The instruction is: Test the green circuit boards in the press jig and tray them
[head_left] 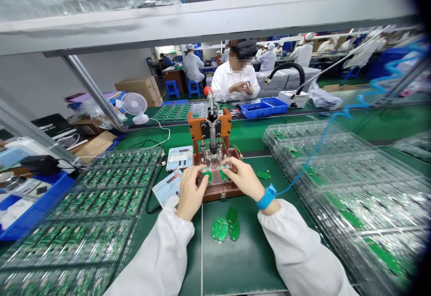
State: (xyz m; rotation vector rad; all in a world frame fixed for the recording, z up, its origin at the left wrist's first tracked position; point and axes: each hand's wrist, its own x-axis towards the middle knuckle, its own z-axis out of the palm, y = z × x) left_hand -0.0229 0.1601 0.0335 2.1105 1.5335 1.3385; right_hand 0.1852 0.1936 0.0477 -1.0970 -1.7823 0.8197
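Note:
In front of me stands a toggle-clamp test fixture point(213, 127) with an orange-brown frame, a red knob and a brown base. My left hand point(192, 190) is closed at the left end of a clear plastic bar point(215, 168) on the fixture, fingertips on the bar and thumb by a green circuit board point(208, 177). At the bar's right end my right hand point(245, 178) pinches it, near a second green circuit board point(222, 175). The fingertips partly cover both boards. A small pile of green circuit boards point(226, 225) lies on the mat nearer me.
Trays of boards point(101, 197) fill the left side; stacked clear trays point(336, 174) stand right. Two display meters point(179, 157) sit left of the fixture. One loose board point(263, 175) lies to its right. A blue coiled cord point(310, 156) runs from my right wristband. A co-worker point(235, 78) sits opposite.

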